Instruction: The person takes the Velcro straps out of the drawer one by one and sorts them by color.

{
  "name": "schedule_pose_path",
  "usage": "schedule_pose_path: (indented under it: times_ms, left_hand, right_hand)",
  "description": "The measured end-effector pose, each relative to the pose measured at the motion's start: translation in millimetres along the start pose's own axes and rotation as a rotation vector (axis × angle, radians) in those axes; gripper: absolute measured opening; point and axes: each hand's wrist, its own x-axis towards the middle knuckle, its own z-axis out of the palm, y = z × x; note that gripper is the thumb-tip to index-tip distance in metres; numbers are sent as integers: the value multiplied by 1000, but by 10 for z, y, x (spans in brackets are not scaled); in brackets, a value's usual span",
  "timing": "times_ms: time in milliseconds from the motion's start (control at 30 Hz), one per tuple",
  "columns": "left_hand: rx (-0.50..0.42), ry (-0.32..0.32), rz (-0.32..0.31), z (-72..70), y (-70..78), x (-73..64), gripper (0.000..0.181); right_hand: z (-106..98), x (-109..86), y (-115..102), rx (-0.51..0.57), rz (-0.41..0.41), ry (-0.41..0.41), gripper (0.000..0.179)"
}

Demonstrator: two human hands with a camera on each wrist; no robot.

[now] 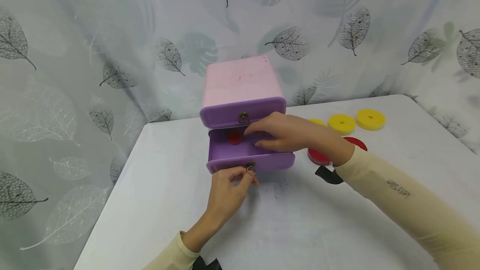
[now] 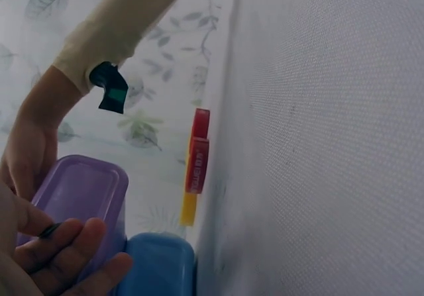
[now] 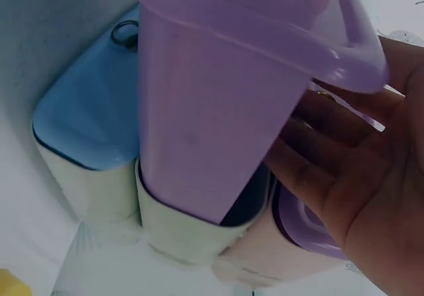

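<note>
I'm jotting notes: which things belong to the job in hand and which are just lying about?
Likely job:
open purple drawer
ring pull in left hand
right hand at opening
round red thing inside

Apparently lying about:
yellow discs
red discs outside
blue drawer

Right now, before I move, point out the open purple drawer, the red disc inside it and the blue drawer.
Open purple drawer (image 1: 271, 163): head view, on its front panel.
Red disc (image 1: 234, 137): head view, on its visible face.
Blue drawer (image 3: 91, 105): right wrist view, on its front panel.
</note>
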Motion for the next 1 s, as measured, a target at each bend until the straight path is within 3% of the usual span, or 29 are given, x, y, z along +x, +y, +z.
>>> schedule_pose_path:
  times_ms: [333, 567, 833, 1000]
  left_hand:
    - [-3, 10, -1, 5, 2, -18, 25]
    - [8, 17, 4, 1, 7, -17, 26]
    - [10, 27, 12, 2, 7, -18, 26]
    - [0, 13, 19, 15, 7, -19, 26]
  right_hand:
    - [156, 206, 64, -11, 7, -105, 41]
    - [225, 300, 64, -13, 19, -135, 47]
    - [310, 387, 124, -97, -54, -142, 44]
    - [347, 419, 180, -111, -41, -158, 46]
